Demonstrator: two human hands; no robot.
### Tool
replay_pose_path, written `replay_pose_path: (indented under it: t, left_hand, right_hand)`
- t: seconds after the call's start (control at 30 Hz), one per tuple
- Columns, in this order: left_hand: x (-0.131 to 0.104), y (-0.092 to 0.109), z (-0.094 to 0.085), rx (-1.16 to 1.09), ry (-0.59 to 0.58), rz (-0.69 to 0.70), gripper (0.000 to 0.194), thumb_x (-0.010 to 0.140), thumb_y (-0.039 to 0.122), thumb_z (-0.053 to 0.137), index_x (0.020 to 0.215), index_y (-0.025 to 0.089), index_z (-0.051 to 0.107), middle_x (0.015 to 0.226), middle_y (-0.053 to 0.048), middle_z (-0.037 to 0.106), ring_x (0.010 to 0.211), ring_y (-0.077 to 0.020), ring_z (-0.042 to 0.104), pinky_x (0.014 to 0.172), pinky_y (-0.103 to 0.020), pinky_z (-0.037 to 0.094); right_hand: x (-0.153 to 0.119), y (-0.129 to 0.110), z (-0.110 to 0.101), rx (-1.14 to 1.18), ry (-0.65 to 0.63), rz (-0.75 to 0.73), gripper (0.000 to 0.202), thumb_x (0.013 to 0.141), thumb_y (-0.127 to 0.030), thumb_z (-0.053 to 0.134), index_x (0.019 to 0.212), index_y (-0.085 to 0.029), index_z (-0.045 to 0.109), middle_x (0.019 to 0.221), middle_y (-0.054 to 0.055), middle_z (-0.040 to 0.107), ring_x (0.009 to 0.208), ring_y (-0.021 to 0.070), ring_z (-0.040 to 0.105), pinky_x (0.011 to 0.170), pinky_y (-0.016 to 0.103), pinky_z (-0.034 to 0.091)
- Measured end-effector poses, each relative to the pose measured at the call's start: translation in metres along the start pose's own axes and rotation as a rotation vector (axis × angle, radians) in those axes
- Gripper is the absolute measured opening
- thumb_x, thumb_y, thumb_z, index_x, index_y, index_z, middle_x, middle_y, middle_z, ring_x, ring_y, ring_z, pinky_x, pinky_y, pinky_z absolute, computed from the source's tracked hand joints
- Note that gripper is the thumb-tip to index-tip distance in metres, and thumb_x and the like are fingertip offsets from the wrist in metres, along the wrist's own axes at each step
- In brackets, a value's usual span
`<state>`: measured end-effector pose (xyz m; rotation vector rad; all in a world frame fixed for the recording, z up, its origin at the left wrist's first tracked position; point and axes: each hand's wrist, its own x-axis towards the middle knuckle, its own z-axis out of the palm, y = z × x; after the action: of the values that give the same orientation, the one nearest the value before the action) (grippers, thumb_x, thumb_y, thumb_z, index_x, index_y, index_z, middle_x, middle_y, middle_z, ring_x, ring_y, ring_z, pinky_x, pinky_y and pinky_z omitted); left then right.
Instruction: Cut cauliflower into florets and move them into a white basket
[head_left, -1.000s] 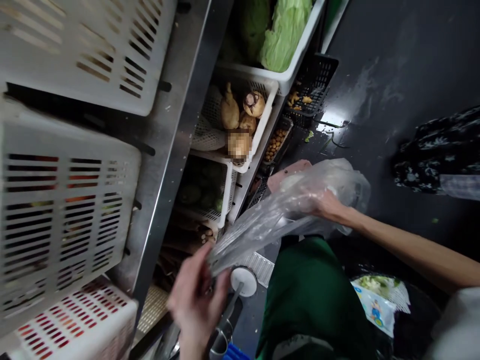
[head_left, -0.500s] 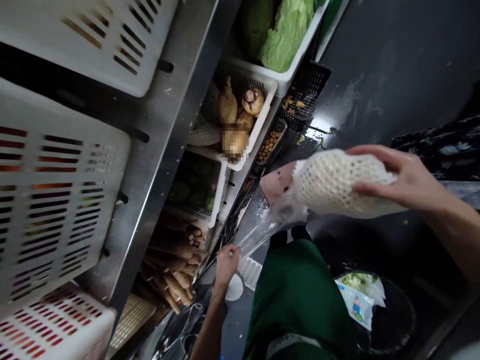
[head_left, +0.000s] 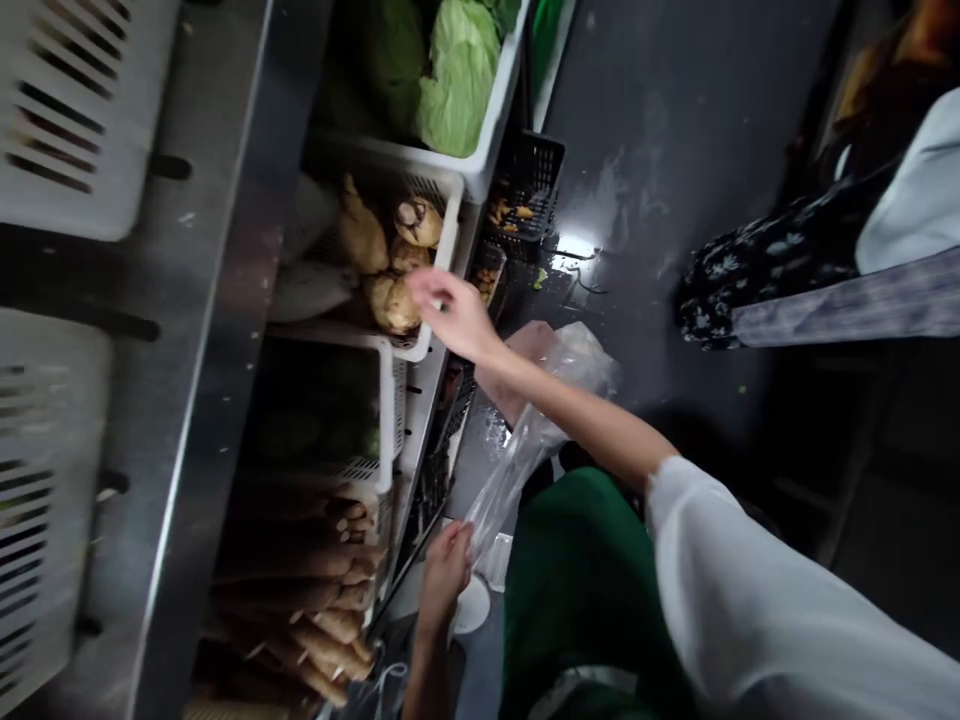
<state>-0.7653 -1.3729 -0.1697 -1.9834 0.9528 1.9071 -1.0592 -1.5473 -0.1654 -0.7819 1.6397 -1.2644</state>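
Gathered in my left hand (head_left: pixel 445 565) is the edge of a clear plastic bag (head_left: pixel 517 470), which stretches up and right over the floor. My right hand (head_left: pixel 456 312) reaches over the rim of a white crate (head_left: pixel 450 225), beside tan, bulbous roots (head_left: pixel 394 302). Its fingers are somewhat apart and blurred, with nothing seen in them. No netted item shows in either hand. A pinkish sheet or box (head_left: pixel 517 375) lies behind the bag and my right forearm.
Leafy green heads (head_left: pixel 461 80) fill a crate above, and long brown roots (head_left: pixel 322 640) lie below. A metal shelf (head_left: pixel 217 330) with white baskets runs along the left. Another person's patterned clothing (head_left: pixel 795 250) is at right. Black baskets (head_left: pixel 536 190) sit low.
My right hand has moved left to the root crate and no longer holds the white netted item. My left hand still grips the bag. The view has shifted right, and the floor bin is out of sight.
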Motion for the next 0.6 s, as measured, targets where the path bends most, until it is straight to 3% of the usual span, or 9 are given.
replay_pose_path:
  t: [0.07,0.13,0.17,0.23,0.33,0.5,0.53,0.6]
  left_hand:
    - [-0.013,0.016,0.001,-0.082,-0.036,-0.049,0.057,0.058,0.066,0.076,0.07,0.024,0.039,0.05,0.013,0.029,0.044,-0.0046,0.021,0.041,-0.017,0.018]
    - [-0.026,0.035,0.006,-0.157,-0.113,-0.029,0.06,0.061,0.065,0.079,0.07,0.024,0.037,0.052,0.013,0.03,0.044,-0.0043,0.022,0.041,-0.016,0.019]
    - [-0.033,0.047,0.012,-0.187,-0.169,0.01,0.061,0.064,0.065,0.08,0.069,0.024,0.036,0.052,0.012,0.031,0.044,-0.0044,0.023,0.04,-0.015,0.02]
    - [-0.045,0.074,0.03,-0.241,-0.31,0.123,0.064,0.071,0.068,0.08,0.067,0.023,0.035,0.053,0.01,0.033,0.044,-0.0047,0.025,0.039,-0.015,0.022]
    - [-0.063,0.127,0.069,-0.35,-0.541,0.349,0.063,0.085,0.066,0.075,0.068,0.022,0.035,0.053,0.009,0.033,0.043,-0.0049,0.025,0.039,-0.014,0.026]
    - [-0.101,0.219,0.129,-0.531,-0.784,0.661,0.049,0.095,0.051,0.074,0.074,0.021,0.042,0.055,0.011,0.029,0.042,-0.0043,0.021,0.042,-0.013,0.03]
    - [-0.111,0.231,0.137,-0.535,-0.808,0.689,0.046,0.094,0.049,0.075,0.076,0.021,0.044,0.056,0.011,0.029,0.042,-0.0041,0.022,0.042,-0.013,0.032]
    - [-0.133,0.249,0.15,-0.506,-0.854,0.731,0.039,0.096,0.044,0.075,0.079,0.02,0.049,0.058,0.01,0.032,0.042,-0.0041,0.024,0.041,-0.014,0.035]
  right_hand:
    - [-0.079,0.029,-0.044,-0.099,0.049,0.045,0.021,0.09,-0.013,0.059,0.07,-0.018,0.063,0.073,-0.002,0.069,0.077,0.0111,0.064,0.075,0.019,0.051]
    - [-0.152,0.06,-0.09,-0.226,0.014,0.219,0.021,0.082,-0.007,0.055,0.067,-0.018,0.065,0.069,-0.001,0.07,0.071,0.0138,0.065,0.07,0.023,0.051]
    - [-0.181,0.075,-0.109,-0.277,-0.017,0.313,0.022,0.079,-0.007,0.052,0.07,-0.018,0.069,0.072,0.0,0.072,0.071,0.0157,0.066,0.071,0.025,0.052]
    - [-0.22,0.1,-0.137,-0.39,0.049,0.374,0.026,0.08,-0.01,0.05,0.079,-0.019,0.075,0.086,0.004,0.078,0.083,0.0201,0.071,0.082,0.031,0.056]
    - [-0.239,0.117,-0.152,-0.488,0.113,0.35,0.033,0.083,-0.014,0.051,0.099,-0.019,0.079,0.106,0.007,0.08,0.1,0.0226,0.073,0.096,0.036,0.055]
    - [-0.24,0.099,-0.171,-0.477,-0.312,0.691,0.04,0.076,-0.009,0.059,0.109,-0.019,0.08,0.079,0.005,0.077,0.067,0.02,0.071,0.074,0.031,0.054]
    - [-0.241,0.089,-0.178,-0.526,-0.32,0.706,0.04,0.075,-0.008,0.06,0.108,-0.019,0.08,0.08,0.007,0.078,0.068,0.0212,0.071,0.074,0.031,0.053]
    - [-0.246,0.066,-0.196,-0.641,-0.207,0.623,0.033,0.076,-0.006,0.059,0.099,-0.018,0.079,0.085,0.01,0.078,0.077,0.023,0.073,0.076,0.03,0.05]
